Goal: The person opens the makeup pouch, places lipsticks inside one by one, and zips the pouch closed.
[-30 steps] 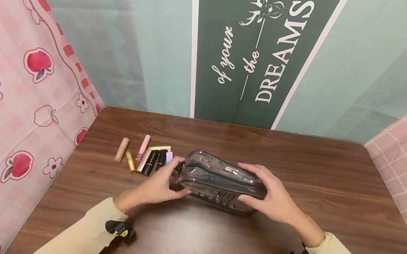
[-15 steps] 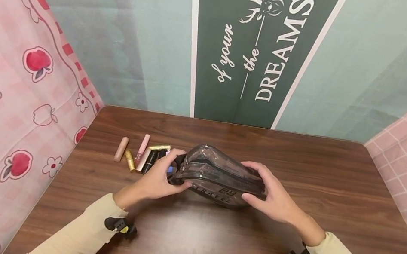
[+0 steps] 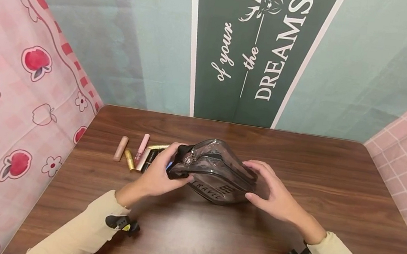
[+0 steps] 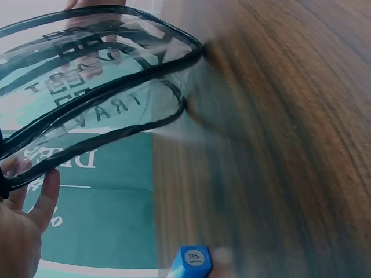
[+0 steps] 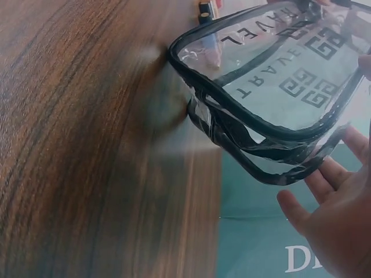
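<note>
In the left grip [image 3: 157, 174], clamped thumb in front and fingers behind: left end of a clear, black-trimmed bag [image 3: 215, 178]. In the right grip [image 3: 280, 196], curved likewise round the right end of same. Held between the two over the middle of the table [image 3: 190, 246]; contact with the wood impossible to tell.

Legible on near face: "TRAVEL", under a square geometric logo. Legible on backdrop [image 3: 260, 57], head view: "of your", "the", "DREAMS", with a deer head.

From right wrist: "TRAVEL" twice through clear panels, one forward, one reversed, plus two logos. From left wrist: a round label on a blue cap [image 4: 195, 259], lettering too small to read surely; from head, only a blue sliver beside the left grip. From head also: beige tube [image 3: 121, 149], gold tube [image 3: 130, 160], pink tube [image 3: 143, 148], black tube [image 3: 149, 161], all left of the bag.

Long axis of bag: roughly left to right, slanting down the head view rightward. Zipper side up, lettered face toward the person.
</note>
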Demonstrator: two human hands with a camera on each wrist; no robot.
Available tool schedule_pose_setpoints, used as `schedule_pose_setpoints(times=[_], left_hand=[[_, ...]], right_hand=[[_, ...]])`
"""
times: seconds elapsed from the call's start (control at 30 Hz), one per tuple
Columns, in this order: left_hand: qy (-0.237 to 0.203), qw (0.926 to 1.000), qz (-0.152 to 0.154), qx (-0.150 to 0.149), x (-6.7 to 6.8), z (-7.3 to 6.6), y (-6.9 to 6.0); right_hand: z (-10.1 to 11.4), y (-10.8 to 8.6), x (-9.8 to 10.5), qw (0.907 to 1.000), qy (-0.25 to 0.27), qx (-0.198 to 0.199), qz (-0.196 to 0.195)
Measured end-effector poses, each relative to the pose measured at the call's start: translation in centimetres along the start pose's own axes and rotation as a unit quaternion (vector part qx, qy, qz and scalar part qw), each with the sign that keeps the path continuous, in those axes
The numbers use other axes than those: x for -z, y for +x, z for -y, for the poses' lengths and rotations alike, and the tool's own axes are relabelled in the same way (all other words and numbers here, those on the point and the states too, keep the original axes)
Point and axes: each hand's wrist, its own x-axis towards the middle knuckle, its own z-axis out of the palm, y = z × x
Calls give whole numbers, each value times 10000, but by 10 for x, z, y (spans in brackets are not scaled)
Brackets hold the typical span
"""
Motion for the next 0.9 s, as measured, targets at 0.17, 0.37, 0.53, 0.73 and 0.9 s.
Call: schedule_pose_setpoints(times=[0.17,0.37,0.53,0.73,0.9], left_hand=[[-109,9998,40,-162,0,0,2],[-31,9999,30,-154,-1,-3,2],[88,9998,14,-178,-1,-5,4],[159,9997,45,-189,-2,-6,7],[132,9998,74,-149,-2,-7,8]], right_hand=[[0,-1,0,10000,-21,25,15],[4,5,7,10000,-12,58,35],[23,32,23,9979,-377,380,-370],[64,82,42,9943,-601,832,-294],[100,119,45,9874,-1041,1015,625]])
